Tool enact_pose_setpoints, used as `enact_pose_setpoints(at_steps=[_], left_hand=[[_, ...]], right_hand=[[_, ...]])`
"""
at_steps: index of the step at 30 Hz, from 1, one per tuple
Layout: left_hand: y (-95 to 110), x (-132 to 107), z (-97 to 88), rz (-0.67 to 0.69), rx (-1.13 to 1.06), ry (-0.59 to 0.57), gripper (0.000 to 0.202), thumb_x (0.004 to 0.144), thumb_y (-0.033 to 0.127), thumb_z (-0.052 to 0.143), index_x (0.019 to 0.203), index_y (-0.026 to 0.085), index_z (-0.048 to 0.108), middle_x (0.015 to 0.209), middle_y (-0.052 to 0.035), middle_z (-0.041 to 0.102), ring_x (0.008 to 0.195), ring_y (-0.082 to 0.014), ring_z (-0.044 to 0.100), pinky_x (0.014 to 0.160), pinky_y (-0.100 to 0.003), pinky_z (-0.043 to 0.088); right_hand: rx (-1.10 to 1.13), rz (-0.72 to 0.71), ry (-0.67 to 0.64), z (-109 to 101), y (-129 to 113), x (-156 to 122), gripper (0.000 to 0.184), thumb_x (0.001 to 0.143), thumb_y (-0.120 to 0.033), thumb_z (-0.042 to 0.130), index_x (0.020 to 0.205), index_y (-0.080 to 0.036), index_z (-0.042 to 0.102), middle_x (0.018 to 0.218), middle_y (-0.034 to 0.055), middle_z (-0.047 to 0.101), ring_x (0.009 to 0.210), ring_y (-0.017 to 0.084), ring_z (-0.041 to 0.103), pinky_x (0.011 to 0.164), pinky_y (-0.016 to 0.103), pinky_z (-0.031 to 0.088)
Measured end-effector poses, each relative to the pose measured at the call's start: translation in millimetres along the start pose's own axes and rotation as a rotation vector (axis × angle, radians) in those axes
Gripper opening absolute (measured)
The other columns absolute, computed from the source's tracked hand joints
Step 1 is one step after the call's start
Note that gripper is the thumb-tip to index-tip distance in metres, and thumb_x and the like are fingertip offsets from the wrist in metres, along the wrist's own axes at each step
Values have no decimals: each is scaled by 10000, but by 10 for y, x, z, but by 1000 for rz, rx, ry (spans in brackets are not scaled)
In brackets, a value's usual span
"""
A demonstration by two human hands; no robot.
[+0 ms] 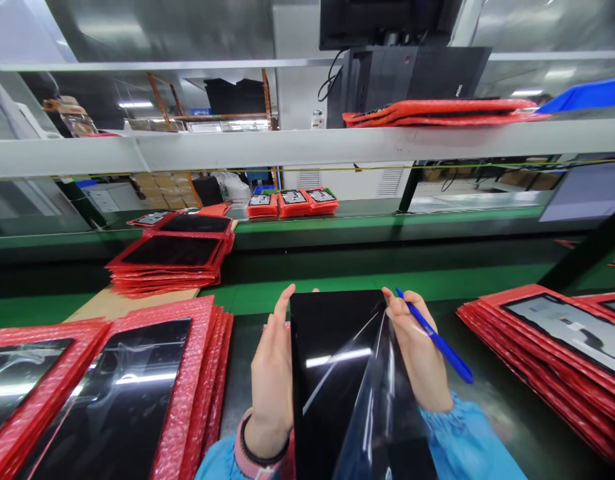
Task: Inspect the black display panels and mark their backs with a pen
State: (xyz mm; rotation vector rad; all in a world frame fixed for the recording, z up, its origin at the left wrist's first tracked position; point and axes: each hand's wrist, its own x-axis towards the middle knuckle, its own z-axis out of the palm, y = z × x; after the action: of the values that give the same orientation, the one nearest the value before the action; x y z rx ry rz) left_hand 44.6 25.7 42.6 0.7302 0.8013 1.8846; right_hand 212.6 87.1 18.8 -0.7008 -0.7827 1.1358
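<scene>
A black glossy panel (pixel 327 373) stands upright in front of me, its clear protective film (pixel 382 387) peeling away from the upper right corner. My left hand (pixel 272 380) grips the panel's left edge, fingers wrapped behind it. My right hand (pixel 417 353) pinches the film at the top right corner and also holds a blue pen (pixel 437 343) that points down to the right.
Stacks of red bubble-wrap bags with black panels lie at the left (pixel 117 393), the far left (pixel 172 257) and the right (pixel 552 340). A green conveyor belt (pixel 387 230) runs behind, with more red packs (pixel 292 200). A shelf (pixel 287 143) overhead carries red bags and a monitor.
</scene>
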Motion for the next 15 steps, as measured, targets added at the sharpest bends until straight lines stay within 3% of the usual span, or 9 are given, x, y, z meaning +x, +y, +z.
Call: enact_pose_setpoints(at_steps=[5, 8, 12, 15], left_hand=[[25, -81, -11, -40, -213, -56, 560, 981, 254, 146, 1139, 208, 681, 1317, 104, 581, 1264, -24, 467, 1078, -84, 228], [21, -132, -41, -87, -264, -80, 480, 967, 363, 249, 1228, 229, 629, 1347, 96, 559, 1317, -69, 417, 1094, -143, 272], [39, -197, -38, -130, -166, -117, 478, 895, 495, 453, 1347, 349, 510, 1431, 105, 471, 1429, -161, 198, 1161, -302, 222], [13, -183, -51, -145, 84, -160, 662, 792, 371, 686, 1385, 448, 405, 1476, 135, 407, 1436, -156, 171, 1156, -279, 210]], right_hand=[[-166, -193, -107, 15, -94, -87, 218, 770, -224, 732, 886, -276, 555, 782, -50, 652, 1235, 246, 507, 1116, 453, 236], [-236, -303, -133, -16, -90, -106, 241, 779, -211, 728, 943, -278, 564, 910, -3, 711, 1247, 255, 500, 1096, 462, 286], [-267, -330, -176, -14, -94, -136, 321, 793, -196, 715, 1036, -300, 533, 1280, 53, 610, 1287, 265, 475, 1033, 451, 394], [-345, -337, -194, 20, -92, -146, 338, 818, -221, 688, 1092, -314, 513, 1378, 58, 537, 1341, 247, 420, 1042, 424, 403]])
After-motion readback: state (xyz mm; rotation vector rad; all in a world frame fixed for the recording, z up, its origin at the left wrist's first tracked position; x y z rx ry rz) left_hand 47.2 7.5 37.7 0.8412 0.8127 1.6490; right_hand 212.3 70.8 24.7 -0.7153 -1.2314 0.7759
